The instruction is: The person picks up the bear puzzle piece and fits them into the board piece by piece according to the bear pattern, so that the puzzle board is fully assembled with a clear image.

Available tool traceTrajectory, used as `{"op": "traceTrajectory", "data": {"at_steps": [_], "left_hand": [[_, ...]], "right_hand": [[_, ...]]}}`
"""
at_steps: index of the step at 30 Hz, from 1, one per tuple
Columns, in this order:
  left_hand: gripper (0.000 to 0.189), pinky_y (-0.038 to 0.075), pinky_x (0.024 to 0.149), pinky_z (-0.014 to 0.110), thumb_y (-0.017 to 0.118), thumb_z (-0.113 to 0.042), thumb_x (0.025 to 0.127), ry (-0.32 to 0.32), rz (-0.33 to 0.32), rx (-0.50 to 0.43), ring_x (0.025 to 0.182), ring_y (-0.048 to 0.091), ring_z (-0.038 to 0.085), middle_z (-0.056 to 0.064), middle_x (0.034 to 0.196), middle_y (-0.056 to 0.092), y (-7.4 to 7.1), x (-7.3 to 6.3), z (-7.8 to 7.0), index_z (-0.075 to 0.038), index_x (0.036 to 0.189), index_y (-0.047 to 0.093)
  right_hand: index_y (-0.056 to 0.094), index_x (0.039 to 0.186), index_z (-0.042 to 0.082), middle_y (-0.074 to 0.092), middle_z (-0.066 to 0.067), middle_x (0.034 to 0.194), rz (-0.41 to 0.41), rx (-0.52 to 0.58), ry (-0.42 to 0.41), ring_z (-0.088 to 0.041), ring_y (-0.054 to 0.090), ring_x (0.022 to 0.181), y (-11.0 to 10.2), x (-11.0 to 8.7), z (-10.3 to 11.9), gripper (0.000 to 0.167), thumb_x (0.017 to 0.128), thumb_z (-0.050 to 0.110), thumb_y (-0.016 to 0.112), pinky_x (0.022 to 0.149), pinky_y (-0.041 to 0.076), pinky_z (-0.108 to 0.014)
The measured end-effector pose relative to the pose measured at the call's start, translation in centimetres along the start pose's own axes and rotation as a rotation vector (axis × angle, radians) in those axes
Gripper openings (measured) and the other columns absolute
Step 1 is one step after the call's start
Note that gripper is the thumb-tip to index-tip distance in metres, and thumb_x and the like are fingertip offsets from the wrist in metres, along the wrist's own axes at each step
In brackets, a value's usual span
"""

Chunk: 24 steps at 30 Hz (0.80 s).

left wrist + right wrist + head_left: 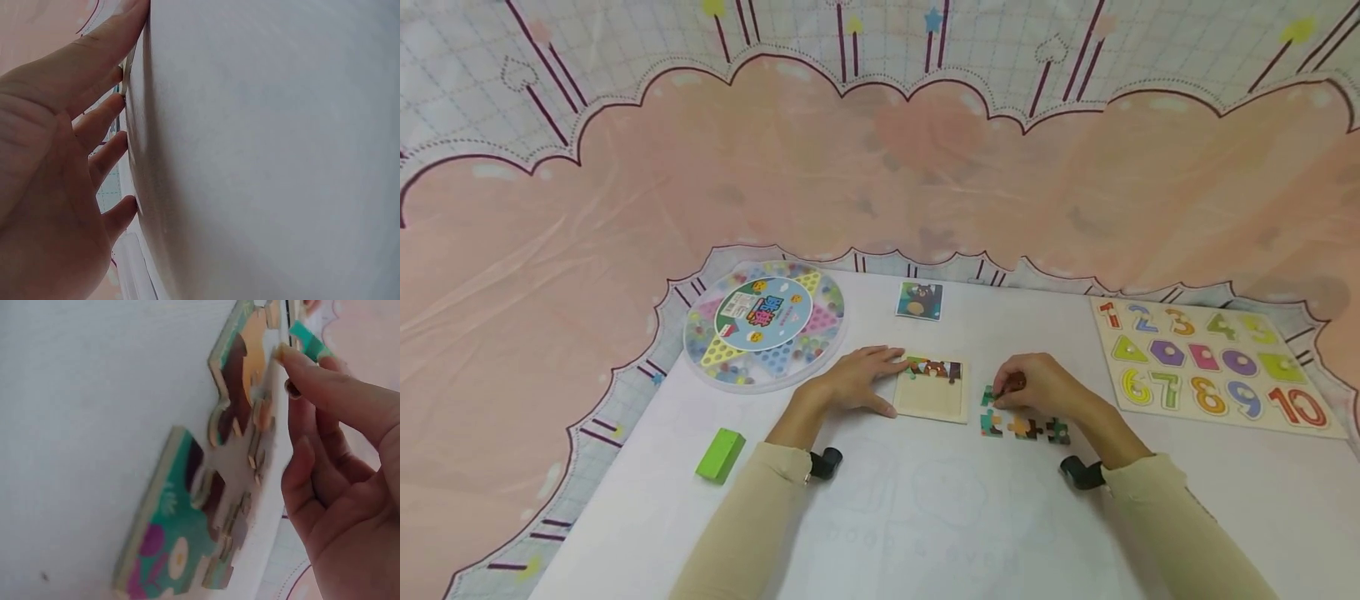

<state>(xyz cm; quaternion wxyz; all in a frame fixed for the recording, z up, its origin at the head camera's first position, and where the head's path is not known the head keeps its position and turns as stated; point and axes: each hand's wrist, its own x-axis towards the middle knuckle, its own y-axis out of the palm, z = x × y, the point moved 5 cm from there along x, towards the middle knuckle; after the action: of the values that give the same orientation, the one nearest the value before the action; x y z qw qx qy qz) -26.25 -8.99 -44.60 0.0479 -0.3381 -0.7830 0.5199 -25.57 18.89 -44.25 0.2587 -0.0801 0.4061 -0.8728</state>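
Observation:
A square wooden puzzle tray (931,402) lies on the table, with a row of joined bear-picture pieces (935,369) along its top. My left hand (862,379) is spread at the tray's left side, its index finger at the upper left corner and its thumb near the lower one. Right of the tray, my right hand (1037,385) pinches a puzzle piece (309,341) between thumb and fingers; teal and brown parts show past the thumb. Below and beside it several loose pieces lie on the table, among them a teal one with flowers (164,531).
A picture card of a bear (919,301) lies behind the tray. At the back left is a round Chinese checkers set (763,325); a green box (720,455) lies nearer on the left. A number and shape board (1213,367) lies on the right.

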Motion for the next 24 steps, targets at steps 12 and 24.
{"op": "traceTrajectory", "data": {"at_steps": [12, 24], "left_hand": [[0.086, 0.021, 0.128, 0.060, 0.081, -0.036, 0.085, 0.019, -0.002, 0.014, 0.160, 0.019, 0.034, 0.004, 0.170, 0.029, 0.1, -0.1, 0.0, -0.018, 0.158, 0.040], [0.085, 0.019, 0.129, 0.060, 0.082, -0.037, 0.085, 0.004, 0.005, -0.015, 0.161, 0.017, 0.032, 0.002, 0.171, 0.027, 0.2, 0.0, 0.2, -0.020, 0.157, 0.041]], "right_hand": [[0.079, 0.103, 0.008, 0.077, -0.011, 0.107, 0.048, 0.121, -0.002, -0.014, 0.063, 0.081, -1.1, 0.2, 0.6, 0.015, 0.091, 0.003, 0.072, 0.069, 0.057, -0.020], [0.076, 0.112, 0.003, 0.074, -0.019, 0.112, 0.061, 0.194, -0.029, -0.017, 0.062, 0.068, -0.6, 1.4, 2.1, 0.018, 0.096, 0.006, 0.068, 0.056, 0.053, -0.023]]}}
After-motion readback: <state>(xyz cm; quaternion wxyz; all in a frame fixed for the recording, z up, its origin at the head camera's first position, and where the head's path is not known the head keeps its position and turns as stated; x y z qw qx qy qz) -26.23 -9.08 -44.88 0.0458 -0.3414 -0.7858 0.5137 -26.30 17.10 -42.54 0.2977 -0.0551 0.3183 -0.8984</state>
